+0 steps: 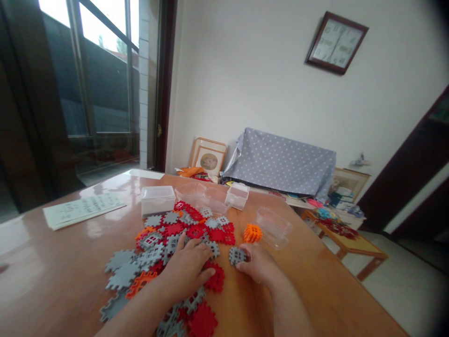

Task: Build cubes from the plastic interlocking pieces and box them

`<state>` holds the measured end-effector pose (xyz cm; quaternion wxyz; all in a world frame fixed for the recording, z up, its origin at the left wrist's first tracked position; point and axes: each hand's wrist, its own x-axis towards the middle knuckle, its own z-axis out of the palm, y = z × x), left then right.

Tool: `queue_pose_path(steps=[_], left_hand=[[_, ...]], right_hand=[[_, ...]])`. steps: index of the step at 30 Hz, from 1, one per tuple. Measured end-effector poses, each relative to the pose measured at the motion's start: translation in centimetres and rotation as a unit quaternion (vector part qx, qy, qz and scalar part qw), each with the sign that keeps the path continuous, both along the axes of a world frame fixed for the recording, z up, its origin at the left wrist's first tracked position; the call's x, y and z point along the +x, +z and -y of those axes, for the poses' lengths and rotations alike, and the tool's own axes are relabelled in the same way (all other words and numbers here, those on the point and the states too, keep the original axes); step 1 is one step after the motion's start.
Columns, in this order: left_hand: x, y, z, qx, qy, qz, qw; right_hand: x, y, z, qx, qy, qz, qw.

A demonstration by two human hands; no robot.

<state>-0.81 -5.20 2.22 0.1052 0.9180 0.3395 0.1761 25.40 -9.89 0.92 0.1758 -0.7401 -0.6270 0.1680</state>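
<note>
My left hand (191, 264) lies over a loose pile of toothed plastic building tiles, its fingers spread and the thumb apart. Red tiles (203, 320), grey tiles (122, 276) and orange tiles (141, 284) overlap around and under it; some are solid, others have window-like grids. To the right of the pile, my right hand (259, 262) pinches a grey grid tile (237, 255) between thumb and fingers, at table level. Just beyond that hand stands a stack of orange tiles (253, 233). My left palm hides part of the pile.
Behind the pile are a clear lidded box (158, 200), a smaller clear box (238, 195) and transparent trays. Another clear tray (274, 227) lies at the right. Written sheets (82, 209) rest on the wooden table (45, 267) at the left. A low stool (354, 245) stands beyond the table's right edge.
</note>
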Motion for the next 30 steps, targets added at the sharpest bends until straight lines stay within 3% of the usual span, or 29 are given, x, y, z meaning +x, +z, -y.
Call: queue_pose_path(steps=[6, 19, 30], left_hand=[[-0.4, 0.1, -0.6, 0.02, 0.052, -0.02, 0.998], [-0.4, -0.2, -0.6, 0.004, 0.055, -0.017, 0.998], [-0.4, -0.3, -0.6, -0.008, 0.052, 0.004, 0.999]], right_hand=[[0.1, 0.0, -0.1, 0.0, 0.002, -0.009, 1.0], [0.6, -1.2, -0.4, -0.014, -0.015, 0.006, 1.0], [-0.1, -0.5, -0.1, -0.006, -0.015, -0.004, 1.0]])
